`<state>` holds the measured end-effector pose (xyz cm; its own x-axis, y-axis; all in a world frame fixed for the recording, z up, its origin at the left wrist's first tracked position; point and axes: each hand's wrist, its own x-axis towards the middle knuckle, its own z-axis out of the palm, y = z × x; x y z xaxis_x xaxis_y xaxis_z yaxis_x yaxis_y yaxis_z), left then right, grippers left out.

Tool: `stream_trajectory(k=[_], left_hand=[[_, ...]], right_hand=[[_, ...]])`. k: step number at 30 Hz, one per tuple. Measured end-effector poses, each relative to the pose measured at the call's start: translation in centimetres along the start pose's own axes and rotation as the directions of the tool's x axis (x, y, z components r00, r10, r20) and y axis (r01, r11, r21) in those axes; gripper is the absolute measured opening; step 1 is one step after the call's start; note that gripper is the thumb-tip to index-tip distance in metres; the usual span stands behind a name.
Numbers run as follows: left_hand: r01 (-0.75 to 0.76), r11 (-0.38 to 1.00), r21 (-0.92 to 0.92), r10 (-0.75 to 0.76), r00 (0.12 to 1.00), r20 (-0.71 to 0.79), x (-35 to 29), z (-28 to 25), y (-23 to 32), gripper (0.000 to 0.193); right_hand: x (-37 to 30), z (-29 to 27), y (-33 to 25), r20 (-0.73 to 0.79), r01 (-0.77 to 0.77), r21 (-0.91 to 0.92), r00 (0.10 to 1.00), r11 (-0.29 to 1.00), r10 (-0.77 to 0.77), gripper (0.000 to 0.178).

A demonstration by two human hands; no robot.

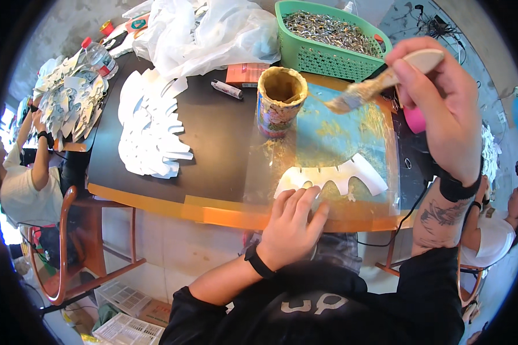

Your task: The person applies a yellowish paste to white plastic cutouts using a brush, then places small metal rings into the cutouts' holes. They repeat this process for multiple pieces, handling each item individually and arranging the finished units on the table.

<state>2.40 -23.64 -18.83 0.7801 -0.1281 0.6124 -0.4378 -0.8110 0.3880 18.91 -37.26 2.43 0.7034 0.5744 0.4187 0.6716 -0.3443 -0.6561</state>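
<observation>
My right hand [443, 109] is raised at the right, closed round the wooden handle of a glue brush [380, 85]. The brush tilts left, its bristles coated in a yellowish paste and apart from the table. Below and to its left stands a can [276, 118] with a crusted yellow rim and an open top. At the table's front edge lies a white cut-out piece [362, 175] with scalloped notches, flat on a paste-smeared clear sheet [385, 144]. My left hand [293, 221] rests with fingers spread, fingertips on the piece's lower left edge.
A heap of white cut pieces [149, 132] lies left on the dark table [218, 144]. Behind are a marker-like tube [227, 89], an orange box [244, 73], a plastic bag [213, 34] and a green basket [328, 60] of metal bits. People sit at both sides.
</observation>
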Motion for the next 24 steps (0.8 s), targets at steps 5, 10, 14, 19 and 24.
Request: stream_trajectory(k=[5,10,14,19,24], left_hand=[[-0.018,1.0,-0.008,0.018,1.0,-0.013,0.5,0.0,0.6,0.037],[-0.067,0.998,0.0,0.067,0.997,0.023,0.1,0.7,1.9,0.037],[-0.126,0.992,-0.009,0.126,0.982,0.144,0.3,2.3,4.6,0.036],[-0.11,0.993,0.036,0.102,0.978,0.179,2.1,3.4,6.5,0.044],[-0.088,0.992,0.085,0.066,0.969,0.238,2.7,4.3,6.8,0.051]], right_hand=[[-4.2,-6.0,0.4,-0.247,0.013,-0.113,0.968,0.994,-0.041,0.025],[-8.6,-8.4,2.7,-0.474,0.145,0.016,0.872,0.989,-0.12,0.035],[-11.6,-4.7,3.9,-0.367,-0.199,0.109,0.902,0.974,0.226,0.023],[-12.8,-0.2,6.6,-0.296,-0.207,0.22,0.917,0.953,0.267,0.011],[-12.9,1.5,9.0,-0.246,-0.243,0.004,0.94,0.97,0.236,0.01]])
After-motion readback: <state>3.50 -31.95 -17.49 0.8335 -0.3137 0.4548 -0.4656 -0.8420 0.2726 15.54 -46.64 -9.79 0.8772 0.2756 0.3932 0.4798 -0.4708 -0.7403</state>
